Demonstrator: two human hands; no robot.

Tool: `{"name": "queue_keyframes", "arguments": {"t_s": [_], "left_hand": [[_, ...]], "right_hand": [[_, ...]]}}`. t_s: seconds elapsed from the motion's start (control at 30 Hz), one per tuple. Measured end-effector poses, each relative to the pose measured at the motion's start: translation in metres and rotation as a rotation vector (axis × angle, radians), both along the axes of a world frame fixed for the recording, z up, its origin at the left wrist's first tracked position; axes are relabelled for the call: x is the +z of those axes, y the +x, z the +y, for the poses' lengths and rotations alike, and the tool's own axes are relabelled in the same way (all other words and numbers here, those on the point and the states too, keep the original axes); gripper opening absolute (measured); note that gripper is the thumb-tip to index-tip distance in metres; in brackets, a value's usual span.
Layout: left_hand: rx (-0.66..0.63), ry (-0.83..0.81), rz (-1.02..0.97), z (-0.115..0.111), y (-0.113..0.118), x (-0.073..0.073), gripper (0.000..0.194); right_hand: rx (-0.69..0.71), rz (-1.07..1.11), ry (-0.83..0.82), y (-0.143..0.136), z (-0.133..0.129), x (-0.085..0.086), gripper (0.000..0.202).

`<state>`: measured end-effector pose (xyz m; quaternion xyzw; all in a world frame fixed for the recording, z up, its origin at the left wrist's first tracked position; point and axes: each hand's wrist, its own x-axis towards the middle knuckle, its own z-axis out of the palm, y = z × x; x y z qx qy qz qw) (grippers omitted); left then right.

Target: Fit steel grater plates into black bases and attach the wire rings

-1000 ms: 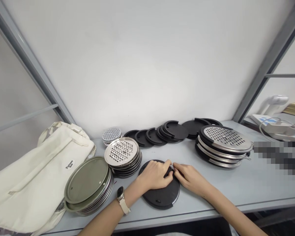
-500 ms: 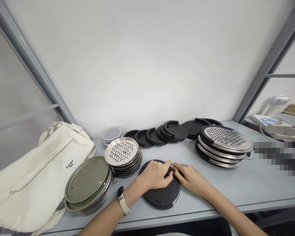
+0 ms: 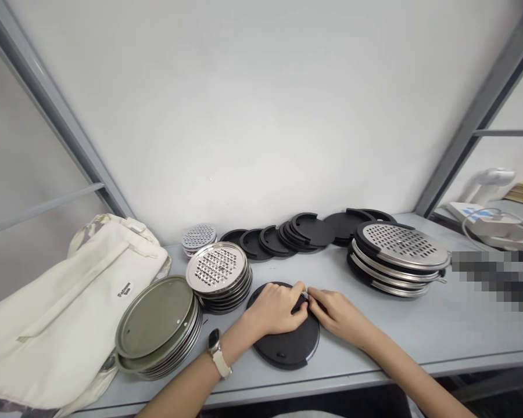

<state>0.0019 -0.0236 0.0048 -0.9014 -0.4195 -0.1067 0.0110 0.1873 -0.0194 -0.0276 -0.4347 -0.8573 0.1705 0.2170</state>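
Note:
A round black disc (image 3: 290,345) lies on the grey table in front of me, a thin shiny edge showing at its lower right. My left hand (image 3: 275,307), with a watch (image 3: 215,342) on the wrist, rests across the disc with its fingers curled onto its upper right part. At that same rim my right hand (image 3: 331,310) has thumb and fingers pinched together, close to the left fingertips. A small silvery bit (image 3: 305,295) shows between the hands. What the right fingertips pinch is hidden.
Left stand stacks of silver grater discs (image 3: 217,267) and olive-green lids (image 3: 157,316), beside a cream bag (image 3: 70,302). Black discs (image 3: 314,232) line the wall. At right is a stack of large grater discs in black rims (image 3: 401,244). Grey shelf posts (image 3: 470,116) flank the table.

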Motion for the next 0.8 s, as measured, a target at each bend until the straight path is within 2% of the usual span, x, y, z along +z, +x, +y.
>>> {"name": "queue_keyframes", "arguments": {"t_s": [0.4,0.63,0.8], "left_hand": [[0.068,-0.022,-0.05,0.0003,0.0002,-0.0013,0.017],[0.054,0.01,-0.007,-0.0003,-0.0007,-0.0012,0.016],[0.041,0.02,-0.013,0.0001,-0.0013,-0.0027,0.015]], "right_hand": [[0.002,-0.056,0.005,-0.0003,0.001,-0.002,0.023],[0.015,-0.05,0.008,0.0,0.0014,-0.0024,0.024],[0.024,-0.009,-0.05,0.0016,0.003,-0.0024,0.03]]}}
